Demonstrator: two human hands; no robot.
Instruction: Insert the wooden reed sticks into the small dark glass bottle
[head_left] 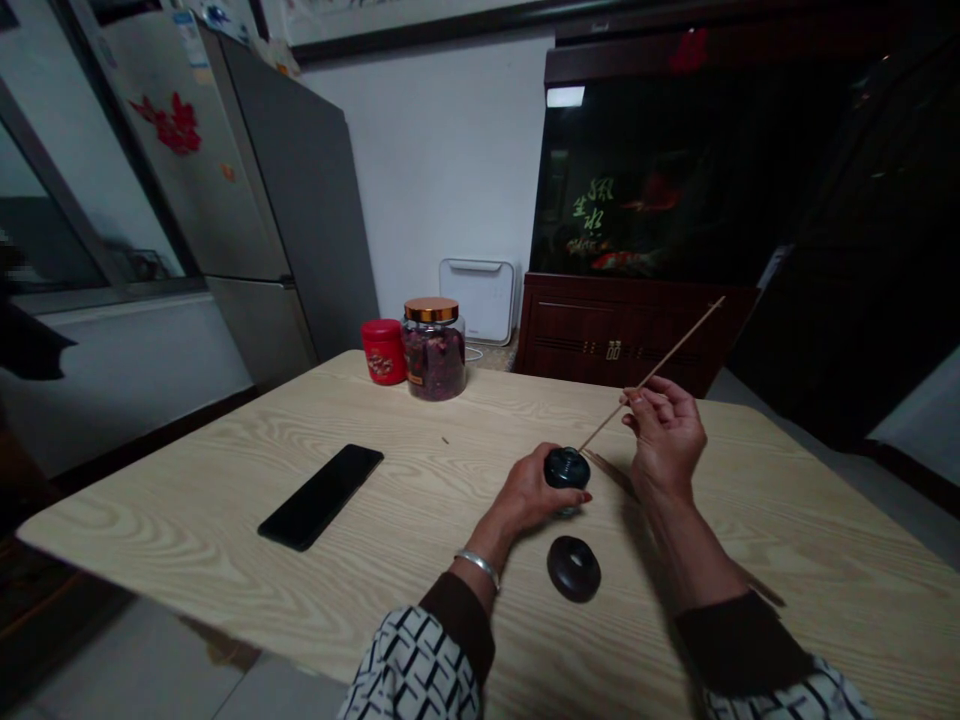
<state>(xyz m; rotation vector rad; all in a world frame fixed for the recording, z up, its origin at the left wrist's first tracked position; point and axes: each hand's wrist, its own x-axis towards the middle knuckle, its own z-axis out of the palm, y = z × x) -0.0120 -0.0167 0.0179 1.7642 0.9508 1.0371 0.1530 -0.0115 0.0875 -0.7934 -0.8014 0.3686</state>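
My left hand [529, 495] is wrapped around a small dark glass bottle [566, 470] standing on the table. Between the fingertips of my right hand [667, 430] is a long thin wooden stick [682, 340], pinched partway along its length. It slants down to the left, its lower end at the bottle's mouth; whether the tip is inside I cannot tell. A dark round ring-shaped piece with a hole in its middle [574, 585] lies flat on the table, just nearer to me than the bottle.
On the wooden table [315, 590] a black phone [321, 497] lies at left. A red canister [383, 352] and a glass jar with a copper-coloured lid [435, 360] stand at the far edge. Beyond are a fridge [307, 180] and a fish tank [637, 190].
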